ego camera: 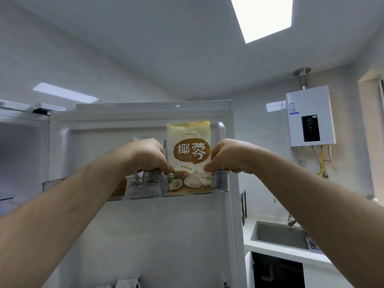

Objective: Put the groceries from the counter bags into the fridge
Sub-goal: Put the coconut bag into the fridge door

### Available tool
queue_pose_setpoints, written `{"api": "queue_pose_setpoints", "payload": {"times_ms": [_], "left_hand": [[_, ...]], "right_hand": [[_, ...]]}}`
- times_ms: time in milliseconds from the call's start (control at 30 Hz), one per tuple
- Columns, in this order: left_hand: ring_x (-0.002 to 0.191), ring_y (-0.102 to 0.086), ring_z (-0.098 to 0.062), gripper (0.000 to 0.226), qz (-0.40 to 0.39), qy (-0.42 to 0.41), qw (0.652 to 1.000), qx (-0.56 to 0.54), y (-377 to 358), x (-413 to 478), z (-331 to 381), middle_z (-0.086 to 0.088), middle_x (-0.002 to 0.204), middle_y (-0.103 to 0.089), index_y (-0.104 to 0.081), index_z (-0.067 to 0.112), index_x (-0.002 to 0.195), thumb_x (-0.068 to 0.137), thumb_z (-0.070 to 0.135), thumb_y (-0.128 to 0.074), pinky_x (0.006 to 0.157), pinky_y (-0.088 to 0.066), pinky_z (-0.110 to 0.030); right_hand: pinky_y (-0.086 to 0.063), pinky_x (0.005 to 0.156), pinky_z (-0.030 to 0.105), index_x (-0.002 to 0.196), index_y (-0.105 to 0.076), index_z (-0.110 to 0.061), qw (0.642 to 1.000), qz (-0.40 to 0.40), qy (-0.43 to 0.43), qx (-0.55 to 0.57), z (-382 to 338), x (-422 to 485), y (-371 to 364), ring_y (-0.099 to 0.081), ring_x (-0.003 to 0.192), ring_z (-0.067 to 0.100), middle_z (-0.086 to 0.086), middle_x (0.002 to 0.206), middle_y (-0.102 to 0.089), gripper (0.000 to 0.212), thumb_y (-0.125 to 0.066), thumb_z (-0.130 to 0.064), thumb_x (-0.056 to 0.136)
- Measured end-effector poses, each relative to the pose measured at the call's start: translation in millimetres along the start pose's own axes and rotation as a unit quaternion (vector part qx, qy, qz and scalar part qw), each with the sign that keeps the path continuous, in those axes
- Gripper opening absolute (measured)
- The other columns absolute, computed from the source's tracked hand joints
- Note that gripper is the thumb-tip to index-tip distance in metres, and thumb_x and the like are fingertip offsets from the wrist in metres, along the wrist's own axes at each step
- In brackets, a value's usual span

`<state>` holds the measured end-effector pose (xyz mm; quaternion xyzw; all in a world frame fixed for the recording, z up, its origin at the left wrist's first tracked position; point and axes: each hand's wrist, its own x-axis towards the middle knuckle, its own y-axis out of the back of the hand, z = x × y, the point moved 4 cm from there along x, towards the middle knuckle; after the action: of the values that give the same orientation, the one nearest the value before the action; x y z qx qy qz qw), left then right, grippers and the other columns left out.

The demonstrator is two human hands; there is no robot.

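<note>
The coconut packet (189,150) stands upright in the fridge door's clear shelf (220,185), long axis 12 to 6, print facing out. The left hand (145,156) pinches its edge at 9 o'clock, the right hand (228,155) at 3. Grey pouches (143,187) crowd the shelf at 8 o'clock; a water heater (309,117) hangs at 2

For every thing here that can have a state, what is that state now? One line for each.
fridge door: open, inner side facing the camera
door shelf: holds packets
coconut bag: upright, bottom inside the door shelf
left hand: pinches the coconut bag's left edge
right hand: pinches its right edge
ceiling light: on
sink cabinet: open
</note>
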<state>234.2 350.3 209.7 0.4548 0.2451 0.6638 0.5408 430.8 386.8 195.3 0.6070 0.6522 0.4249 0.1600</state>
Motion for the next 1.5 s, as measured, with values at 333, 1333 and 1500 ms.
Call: {"api": "queue_pose_setpoints", "payload": {"times_ms": [333,1333,1500], "left_hand": [[0.069,-0.067,-0.016,0.017,0.054,-0.076,0.993,0.07,2.1,3.5,-6.2,0.0,0.07,-0.073,-0.078,0.014,0.075,0.074,0.03,-0.081,0.062,-0.055,-0.031],[0.117,-0.054,-0.032,0.044,0.412,-0.417,0.808,0.063,-107.0,-64.3,-35.8,-0.017,0.123,-0.062,-0.059,0.009,0.124,0.082,0.019,-0.065,0.105,-0.038,-0.047],[0.129,-0.051,-0.02,0.044,0.274,-0.475,0.826,-0.127,-178.7,-94.6,2.3,-0.005,0.135,-0.056,-0.061,0.01,0.124,0.083,0.025,-0.06,0.103,-0.044,-0.043]], "right_hand": [[-0.057,0.069,0.029,0.081,-0.07,-0.011,0.995,0.061,0.06,-0.05,-2.5,4.4,-4.1,-0.066,0.08,0.018,0.003,0.086,-0.07,0.014,-0.08,-0.02,0.078],[-0.042,0.11,0.039,0.131,-0.058,-0.007,0.869,0.347,0.311,-0.169,78.1,-71.8,-64.2,-0.048,0.133,0.026,0.013,0.141,-0.054,0.045,-0.06,-0.02,0.088],[-0.04,0.111,0.037,0.134,-0.051,-0.015,0.893,0.334,0.202,-0.225,146.4,-142.8,-69.3,-0.047,0.134,0.022,0.008,0.141,-0.053,0.047,-0.057,-0.022,0.088]]}}
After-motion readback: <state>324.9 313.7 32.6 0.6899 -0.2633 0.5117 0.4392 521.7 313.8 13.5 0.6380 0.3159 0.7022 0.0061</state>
